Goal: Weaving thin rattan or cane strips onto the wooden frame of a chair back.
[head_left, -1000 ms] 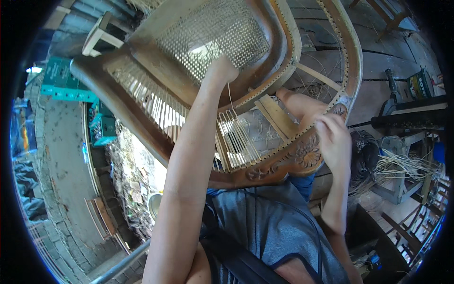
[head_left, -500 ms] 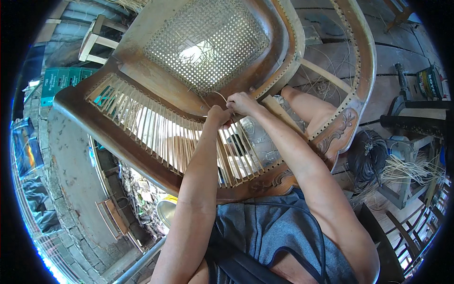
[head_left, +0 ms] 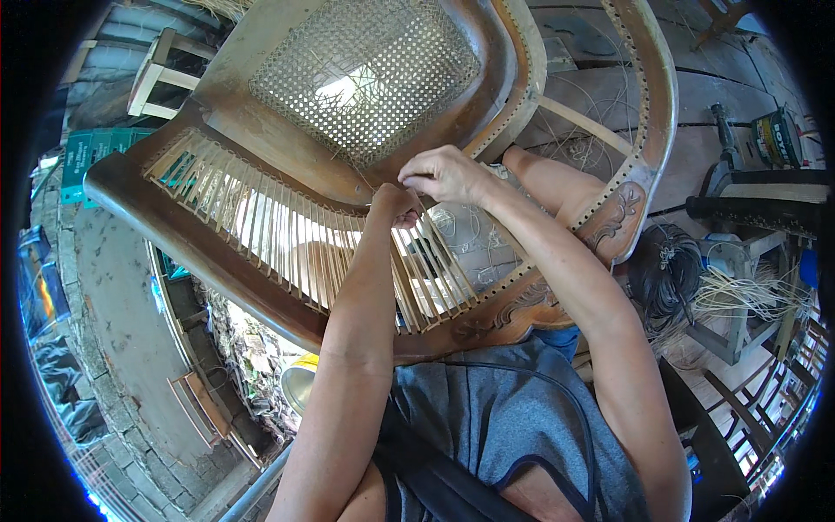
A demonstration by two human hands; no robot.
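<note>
A carved wooden chair frame (head_left: 209, 261) lies across my lap. One side opening is strung with parallel pale cane strands (head_left: 296, 235); a woven cane panel (head_left: 383, 52) fills the part above. At the inner rail, where the strands end, my left hand (head_left: 397, 207) is closed, its curled fingers against the nearest strands; what it grips is mostly hidden. Just above and right of it, my right hand (head_left: 450, 177) is raised off the rail. Its thumb and forefinger come together in a pinch, and whatever is between them is too small to make out.
Loose cane (head_left: 752, 294) lies on a small wooden stand at the right, beside a dark coiled bundle (head_left: 664, 270). A yellow-rimmed bucket (head_left: 298, 383) sits below the frame on the left. A green box (head_left: 96, 157) stands beyond the frame's left corner.
My right hand has lifted a little away from my left hand, its fingers more extended. The curved strand above the hands no longer shows. The whole view has shifted slightly.
</note>
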